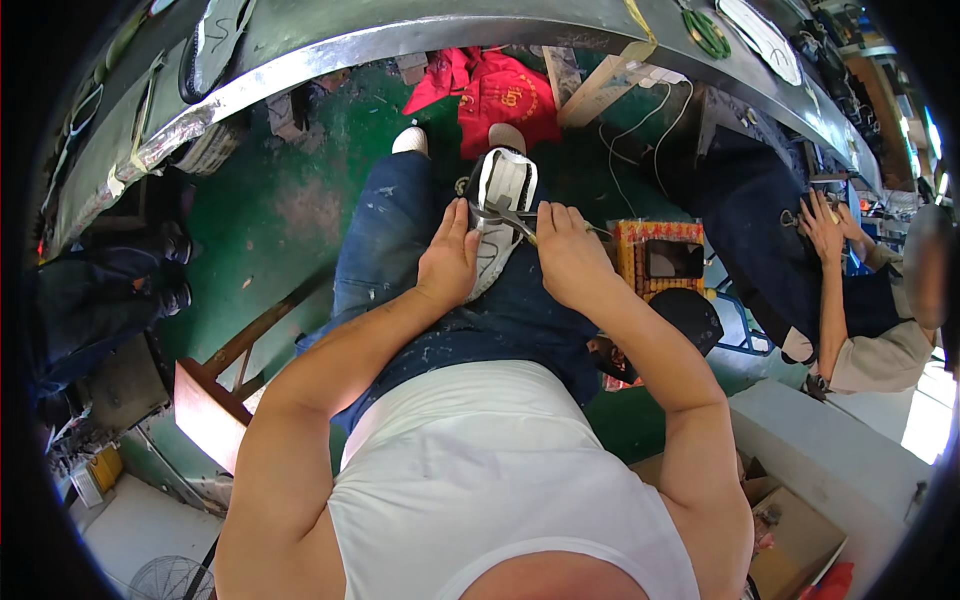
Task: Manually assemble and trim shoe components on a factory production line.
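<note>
On my lap lies a shoe upper (507, 178), its underside facing up, with a white bottom and a dark edge. My left hand (450, 254) is closed against the left side of the shoe, fingers pressed together near the middle of its length. From the right, my right hand (572, 250) grips a pair of metal pliers (508, 217). The head of the pliers lies across the shoe, close to my left fingertips. My fingers hide part of the handles and the shoe's left edge.
A metal-edged workbench (400, 42) curves across the far side, with shoe parts (760, 40) on it. Red cloth (505, 95) lies on the floor beyond my feet. A phone (675, 259) rests right of my knee. At the right, a co-worker's hands (825, 228) are at work. A wooden stool (225, 385) stands left.
</note>
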Available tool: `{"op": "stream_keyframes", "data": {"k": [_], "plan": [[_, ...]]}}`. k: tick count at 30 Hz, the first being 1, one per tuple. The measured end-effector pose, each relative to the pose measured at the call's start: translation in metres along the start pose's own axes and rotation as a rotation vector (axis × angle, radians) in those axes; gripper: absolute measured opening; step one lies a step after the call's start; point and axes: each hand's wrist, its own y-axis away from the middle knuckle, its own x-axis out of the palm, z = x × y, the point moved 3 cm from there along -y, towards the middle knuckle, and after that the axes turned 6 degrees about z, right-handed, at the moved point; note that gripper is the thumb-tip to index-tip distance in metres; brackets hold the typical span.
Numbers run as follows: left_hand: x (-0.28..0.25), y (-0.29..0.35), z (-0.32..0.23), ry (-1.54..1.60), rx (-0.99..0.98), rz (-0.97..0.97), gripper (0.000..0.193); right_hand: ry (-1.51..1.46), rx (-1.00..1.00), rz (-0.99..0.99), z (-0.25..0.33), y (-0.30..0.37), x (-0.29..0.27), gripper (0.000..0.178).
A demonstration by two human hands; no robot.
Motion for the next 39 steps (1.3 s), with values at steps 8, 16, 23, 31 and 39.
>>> {"op": "stream_keyframes", "data": {"k": [8, 16, 23, 31, 39], "plan": [[-0.009, -0.007, -0.009, -0.068, 0.113, 0.042, 0.054, -0.395, 0.108, -0.004, -0.022, -0.006, 0.055, 0.021], [-0.017, -0.014, -0.015, -0.137, 0.066, 0.211, 0.055, -0.665, 0.149, 0.661, -0.067, -0.014, 0.011, 0.031], [-0.015, -0.019, -0.015, -0.211, 0.056, 0.384, 0.054, -0.511, 0.028, 0.179, -0.049, -0.054, 0.045, 0.036], [-0.033, -0.016, -0.032, -0.258, -0.004, 0.441, 0.056, -0.522, 0.078, 0.235, -0.037, -0.038, 0.043, 0.039], [-0.031, 0.013, 0.0, 0.224, -0.24, 0.345, 0.07, -0.978, 0.101, 0.3, -0.017, -0.008, 0.031, 0.042]]}}
